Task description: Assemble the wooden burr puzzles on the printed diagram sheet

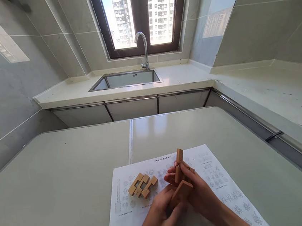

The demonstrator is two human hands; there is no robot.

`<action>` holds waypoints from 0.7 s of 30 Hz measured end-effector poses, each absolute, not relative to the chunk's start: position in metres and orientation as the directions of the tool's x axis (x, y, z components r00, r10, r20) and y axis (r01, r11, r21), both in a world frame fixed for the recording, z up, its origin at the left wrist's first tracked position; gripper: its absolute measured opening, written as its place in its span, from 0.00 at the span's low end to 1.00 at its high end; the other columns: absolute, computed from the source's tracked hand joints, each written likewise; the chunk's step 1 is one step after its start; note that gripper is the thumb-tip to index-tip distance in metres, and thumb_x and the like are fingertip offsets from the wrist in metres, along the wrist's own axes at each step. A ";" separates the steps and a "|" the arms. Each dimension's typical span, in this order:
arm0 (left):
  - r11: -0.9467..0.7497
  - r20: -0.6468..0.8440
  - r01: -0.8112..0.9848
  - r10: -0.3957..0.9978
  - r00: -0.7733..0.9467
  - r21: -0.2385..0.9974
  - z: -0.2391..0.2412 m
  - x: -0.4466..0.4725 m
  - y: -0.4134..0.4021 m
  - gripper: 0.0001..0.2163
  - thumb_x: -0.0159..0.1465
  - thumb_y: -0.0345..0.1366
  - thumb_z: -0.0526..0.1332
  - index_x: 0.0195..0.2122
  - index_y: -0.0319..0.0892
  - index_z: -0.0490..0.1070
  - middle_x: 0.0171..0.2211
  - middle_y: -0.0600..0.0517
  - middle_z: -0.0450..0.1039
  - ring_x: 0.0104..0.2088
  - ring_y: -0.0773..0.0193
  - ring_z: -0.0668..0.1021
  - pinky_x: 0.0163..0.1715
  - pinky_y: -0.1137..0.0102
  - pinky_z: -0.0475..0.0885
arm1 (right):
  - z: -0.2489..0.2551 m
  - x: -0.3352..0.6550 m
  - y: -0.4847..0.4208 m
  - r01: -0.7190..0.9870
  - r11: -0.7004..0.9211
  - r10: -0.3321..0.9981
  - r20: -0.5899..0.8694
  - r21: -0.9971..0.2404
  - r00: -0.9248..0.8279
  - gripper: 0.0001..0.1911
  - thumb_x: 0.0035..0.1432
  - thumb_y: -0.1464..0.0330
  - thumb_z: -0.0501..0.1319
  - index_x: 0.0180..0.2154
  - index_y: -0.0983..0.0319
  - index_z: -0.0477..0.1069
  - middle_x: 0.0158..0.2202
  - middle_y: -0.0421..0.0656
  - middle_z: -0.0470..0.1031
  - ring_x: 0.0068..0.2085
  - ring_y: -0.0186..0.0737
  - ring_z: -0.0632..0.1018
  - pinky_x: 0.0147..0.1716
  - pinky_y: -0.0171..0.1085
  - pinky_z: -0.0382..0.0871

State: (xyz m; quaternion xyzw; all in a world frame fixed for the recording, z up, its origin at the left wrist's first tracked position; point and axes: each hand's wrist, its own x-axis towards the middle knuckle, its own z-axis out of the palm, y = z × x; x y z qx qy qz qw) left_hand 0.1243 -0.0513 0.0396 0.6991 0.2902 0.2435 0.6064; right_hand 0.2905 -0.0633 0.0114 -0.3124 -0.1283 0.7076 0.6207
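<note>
My left hand [161, 210] is closed around a wooden puzzle piece [183, 191] whose flat end points up and to the right. Just beyond it, my right hand [199, 190] grips joined wooden puzzle pieces [178, 167], one of them standing nearly upright and another crossing behind it. Fingers cover much of these pieces, so how they fit together is hidden. Left of the hands, several notched wooden puzzle pieces [142, 184] lie side by side on a printed instruction sheet [218, 167]. Both hands are held above this sheet.
The sheet rests on a pale table [66, 183] with a seam strip [130, 140]. Behind the table, a counter [184, 74] holds a sink [131, 79] and a curved faucet [145, 50] below a window. Another counter [277, 85] runs along the right.
</note>
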 end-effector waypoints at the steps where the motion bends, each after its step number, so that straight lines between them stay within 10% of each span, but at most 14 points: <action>1: -0.095 -0.022 0.125 0.707 0.707 0.988 0.039 0.124 -0.052 0.15 0.75 0.46 0.56 0.42 0.40 0.75 0.38 0.46 0.72 0.38 0.57 0.73 0.39 0.67 0.68 | 0.011 0.295 -0.060 -0.805 -0.160 0.960 -0.279 -0.571 0.007 0.13 0.64 0.56 0.71 0.43 0.58 0.80 0.42 0.43 0.82 0.46 0.46 0.82 0.59 0.48 0.72; 15: 0.105 -0.090 0.010 0.802 0.590 0.994 0.029 0.118 -0.050 0.21 0.75 0.54 0.55 0.36 0.42 0.72 0.36 0.48 0.71 0.39 0.58 0.73 0.43 0.67 0.67 | 0.004 0.326 -0.044 -0.633 -0.049 0.968 -0.194 -0.772 0.161 0.24 0.62 0.50 0.71 0.25 0.59 0.70 0.23 0.37 0.65 0.28 0.37 0.66 0.33 0.37 0.69; 21: 0.134 -0.085 -0.060 0.853 0.515 0.989 0.020 0.117 -0.047 0.22 0.73 0.56 0.57 0.35 0.41 0.73 0.34 0.49 0.73 0.36 0.59 0.73 0.42 0.67 0.69 | 0.006 0.322 -0.047 -0.610 -0.143 0.980 -0.196 -0.779 0.020 0.20 0.62 0.51 0.71 0.36 0.60 0.73 0.27 0.37 0.71 0.27 0.34 0.68 0.30 0.35 0.67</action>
